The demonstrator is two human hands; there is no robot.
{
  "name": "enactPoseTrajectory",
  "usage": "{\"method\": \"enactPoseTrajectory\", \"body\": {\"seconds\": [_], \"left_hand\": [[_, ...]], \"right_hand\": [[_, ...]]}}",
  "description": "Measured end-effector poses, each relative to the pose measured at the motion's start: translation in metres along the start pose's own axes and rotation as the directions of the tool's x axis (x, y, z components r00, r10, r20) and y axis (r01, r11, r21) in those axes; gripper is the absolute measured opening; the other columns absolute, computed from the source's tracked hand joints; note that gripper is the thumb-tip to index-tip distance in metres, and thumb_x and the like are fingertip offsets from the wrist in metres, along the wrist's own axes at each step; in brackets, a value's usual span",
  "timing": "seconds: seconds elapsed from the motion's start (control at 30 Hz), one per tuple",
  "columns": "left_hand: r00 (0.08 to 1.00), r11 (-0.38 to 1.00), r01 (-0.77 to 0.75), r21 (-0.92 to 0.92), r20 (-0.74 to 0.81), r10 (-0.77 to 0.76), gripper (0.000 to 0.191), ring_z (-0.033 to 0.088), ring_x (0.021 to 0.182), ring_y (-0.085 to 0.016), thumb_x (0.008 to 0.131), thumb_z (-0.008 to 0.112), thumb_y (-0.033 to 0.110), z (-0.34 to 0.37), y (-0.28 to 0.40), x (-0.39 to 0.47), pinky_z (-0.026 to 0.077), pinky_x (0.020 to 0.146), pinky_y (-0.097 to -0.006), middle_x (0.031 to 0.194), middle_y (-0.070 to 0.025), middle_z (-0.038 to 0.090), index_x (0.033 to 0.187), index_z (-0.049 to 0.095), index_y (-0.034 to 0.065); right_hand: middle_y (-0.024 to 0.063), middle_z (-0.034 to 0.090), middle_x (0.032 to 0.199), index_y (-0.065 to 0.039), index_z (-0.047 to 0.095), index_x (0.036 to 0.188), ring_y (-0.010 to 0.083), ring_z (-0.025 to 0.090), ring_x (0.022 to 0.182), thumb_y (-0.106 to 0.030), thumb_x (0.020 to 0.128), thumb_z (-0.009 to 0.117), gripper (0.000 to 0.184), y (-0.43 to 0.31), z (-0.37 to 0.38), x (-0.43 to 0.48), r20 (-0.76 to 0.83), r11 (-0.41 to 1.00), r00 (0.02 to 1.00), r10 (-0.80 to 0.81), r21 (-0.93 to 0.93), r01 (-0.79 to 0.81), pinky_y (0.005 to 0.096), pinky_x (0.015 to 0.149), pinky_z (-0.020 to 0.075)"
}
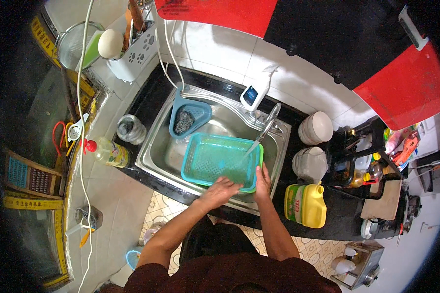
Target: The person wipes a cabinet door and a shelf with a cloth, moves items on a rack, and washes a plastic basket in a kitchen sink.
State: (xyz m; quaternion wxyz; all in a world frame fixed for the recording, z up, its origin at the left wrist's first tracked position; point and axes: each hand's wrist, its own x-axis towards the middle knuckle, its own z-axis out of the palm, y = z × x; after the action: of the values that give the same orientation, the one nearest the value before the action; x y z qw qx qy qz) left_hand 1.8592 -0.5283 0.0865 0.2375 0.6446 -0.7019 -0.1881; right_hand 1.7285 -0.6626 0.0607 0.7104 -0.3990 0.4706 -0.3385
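Observation:
A teal perforated plastic basket (220, 161) sits over the stainless steel sink (168, 146). A strip of bright green (261, 154) shows along its right rim, perhaps a second container beneath. Water from the curved metal faucet (269, 122) runs into the basket's right part. My right hand (263, 181) grips the right rim near the front corner, thumb on the inner side. Over the front rim lies my left hand (222, 191), its fingers bent down into the basket; blur and water hide whether they pinch anything.
A blue corner strainer (201, 111) with a steel wool scrubber (184, 121) hangs in the sink's back left. Stacked bowls (310, 164) and a yellow detergent jug (308, 205) stand on the right. At left are a detergent bottle (112, 154) and a marbled jar (131, 129).

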Motion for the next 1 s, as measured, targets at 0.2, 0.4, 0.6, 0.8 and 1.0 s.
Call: {"method": "enactPoseTrajectory", "body": {"seconds": [0.2,0.4,0.6,0.8,1.0], "left_hand": [[0.421,0.701,0.439,-0.561,-0.561,-0.713,0.066,0.045,0.115,-0.032,0.075,0.071,0.029,-0.050,-0.085,-0.037,0.034,0.096,-0.0411,0.121,-0.0196,0.051,0.126,0.041,-0.0017],[0.466,-0.170,0.369,-0.914,0.340,-0.817,0.056,0.057,0.095,-0.026,0.075,0.064,0.019,-0.105,-0.061,-0.028,0.048,0.083,-0.0345,0.109,-0.0136,0.058,0.124,0.045,0.0002],[0.556,0.050,0.383,-0.922,0.187,-0.810,0.054,0.058,0.086,-0.026,0.068,0.065,0.012,-0.096,-0.064,-0.027,0.048,0.077,-0.0354,0.097,-0.0149,0.060,0.116,0.045,0.0000],[0.628,0.725,0.600,-0.338,-0.362,-0.689,0.038,0.049,0.080,-0.030,0.061,0.071,0.012,-0.087,-0.045,-0.012,0.042,0.076,-0.0373,0.083,-0.0126,0.049,0.090,0.048,0.0054],[0.641,0.769,0.602,-0.214,-0.445,-0.625,0.028,0.052,0.084,-0.035,0.068,0.069,0.014,-0.062,-0.015,0.022,0.043,0.070,-0.0450,0.084,-0.0147,0.054,0.086,0.049,0.0053]], "right_hand": [[0.0098,0.054,0.119,-0.008,0.042,0.133,0.0190,0.052,0.102,-0.025,0.088,0.059,0.052,0.013,-0.015,0.003,0.031,0.997,0.999,-0.025,-0.076,0.028,0.0312,0.087,0.0417],[0.0102,0.047,0.128,-0.004,0.032,0.138,0.0218,0.049,0.110,-0.025,0.091,0.053,0.055,0.015,-0.023,0.004,0.064,1.000,0.998,-0.015,0.000,0.015,0.0353,0.093,0.0394],[0.0127,0.045,0.130,-0.004,0.025,0.140,0.0267,0.045,0.116,-0.036,0.089,0.055,0.067,0.017,-0.008,0.018,0.055,0.972,0.979,0.199,-0.139,-0.189,0.0395,0.097,0.0354],[0.0140,0.039,0.134,-0.005,0.019,0.141,0.0281,0.040,0.120,-0.027,0.084,0.061,0.074,0.032,-0.007,0.044,-0.062,0.710,0.950,0.306,-0.650,-0.272,0.0387,0.096,0.0357],[0.0126,0.039,0.134,-0.004,0.026,0.138,0.0223,0.041,0.118,-0.023,0.087,0.054,0.061,0.031,0.020,0.028,0.120,0.902,0.990,0.070,-0.431,-0.012,0.0343,0.095,0.0365]]}}
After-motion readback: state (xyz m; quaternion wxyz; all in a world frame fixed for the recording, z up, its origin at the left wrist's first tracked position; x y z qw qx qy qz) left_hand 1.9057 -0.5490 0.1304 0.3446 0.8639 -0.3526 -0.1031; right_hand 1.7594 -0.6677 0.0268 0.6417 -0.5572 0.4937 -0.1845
